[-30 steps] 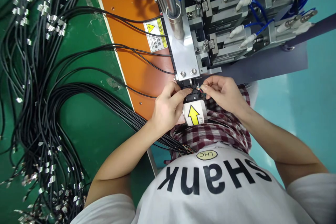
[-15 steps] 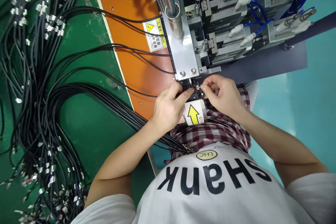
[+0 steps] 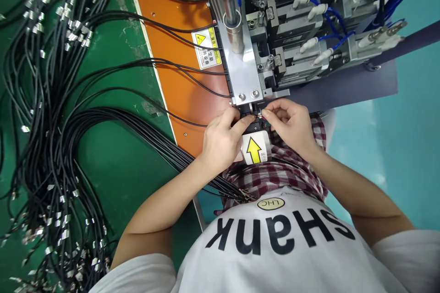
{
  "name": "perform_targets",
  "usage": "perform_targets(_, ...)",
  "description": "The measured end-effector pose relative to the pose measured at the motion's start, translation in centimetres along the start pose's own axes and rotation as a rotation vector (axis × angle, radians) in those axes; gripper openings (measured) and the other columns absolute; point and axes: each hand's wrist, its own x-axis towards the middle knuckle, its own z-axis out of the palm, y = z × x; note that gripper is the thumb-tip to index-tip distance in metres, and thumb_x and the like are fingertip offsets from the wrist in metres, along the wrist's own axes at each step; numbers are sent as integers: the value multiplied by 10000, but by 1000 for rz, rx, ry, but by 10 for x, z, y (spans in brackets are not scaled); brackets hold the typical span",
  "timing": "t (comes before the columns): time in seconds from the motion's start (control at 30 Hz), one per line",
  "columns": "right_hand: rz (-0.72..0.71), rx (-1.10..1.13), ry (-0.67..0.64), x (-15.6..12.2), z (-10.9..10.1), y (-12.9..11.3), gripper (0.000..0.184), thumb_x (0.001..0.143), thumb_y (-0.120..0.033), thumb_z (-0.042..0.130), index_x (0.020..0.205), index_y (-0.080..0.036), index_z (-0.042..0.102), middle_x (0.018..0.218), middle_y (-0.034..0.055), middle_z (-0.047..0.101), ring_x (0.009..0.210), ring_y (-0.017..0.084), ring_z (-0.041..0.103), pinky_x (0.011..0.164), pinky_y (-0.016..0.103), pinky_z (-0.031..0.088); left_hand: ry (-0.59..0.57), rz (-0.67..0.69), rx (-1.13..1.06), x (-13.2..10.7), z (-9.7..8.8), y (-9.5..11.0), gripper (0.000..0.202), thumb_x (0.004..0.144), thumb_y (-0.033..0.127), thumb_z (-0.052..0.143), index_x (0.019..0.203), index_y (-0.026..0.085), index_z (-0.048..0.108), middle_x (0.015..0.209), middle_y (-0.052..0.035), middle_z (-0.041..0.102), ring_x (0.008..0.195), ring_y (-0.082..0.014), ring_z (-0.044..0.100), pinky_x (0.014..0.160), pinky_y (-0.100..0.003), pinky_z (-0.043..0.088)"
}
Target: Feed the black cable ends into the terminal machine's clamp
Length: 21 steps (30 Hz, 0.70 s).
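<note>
Carefully, the right hand (image 3: 290, 123) pinched some thin wires (image 3: 260, 116) between finger and thumb, by a black block (image 3: 255, 126) just past the right edge of the orange worktop (image 3: 189, 100). The left hand (image 3: 222, 139) curled over that block, but I could not tell if it gripped the black cable (image 3: 185, 120) running under it. More cables (image 3: 70, 132) lay past the worktop's white left edge.

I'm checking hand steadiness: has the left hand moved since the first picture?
Yes, slightly: the left hand has its thumb tip reaching a little farther right in the picture, judged against the arrow label.
</note>
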Motion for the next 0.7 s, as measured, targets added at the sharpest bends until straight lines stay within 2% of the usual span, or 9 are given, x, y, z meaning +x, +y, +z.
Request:
perform_targets(0.2,144,177,-74,3,8,12,318,841,-502,736,788,-214,613,618,-31,566,490,108,505,476,256,404,-5,-1,-36,0,1,-1,356,1038,222,370,1220,205,675,966,-71,559,870,-177,572,720,-284,488)
perform_targets(0.33,220,262,-107,4,4,12,353,848,-541,721,843,-190,682,663,-27,578,464,75,448,453,242,364,15,12,-48,0,0,-1,349,1026,184,382,1195,196,688,960,-69,569,841,-163,575,698,-268,488)
perform_targets(0.4,179,231,-74,4,4,8,341,865,-532,702,893,-192,718,710,-9,612,491,84,455,465,249,367,23,19,-62,0,0,-1,348,1025,179,382,1184,189,692,963,-70,576,839,-160,577,695,-263,487)
perform_targets(0.6,-166,-141,85,-2,10,-9,148,882,-356,683,828,-219,699,702,-1,619,582,131,495,600,297,439,42,17,-62,1,0,0,369,1050,211,349,1169,190,698,964,-70,603,848,-156,589,706,-257,481)
perform_targets(0.7,-180,-177,101,-4,9,-9,144,902,-355,649,841,-227,671,696,-3,606,568,132,490,605,303,436,24,28,-84,1,1,-1,376,1054,229,343,1183,188,694,982,-78,622,882,-168,604,742,-278,500)
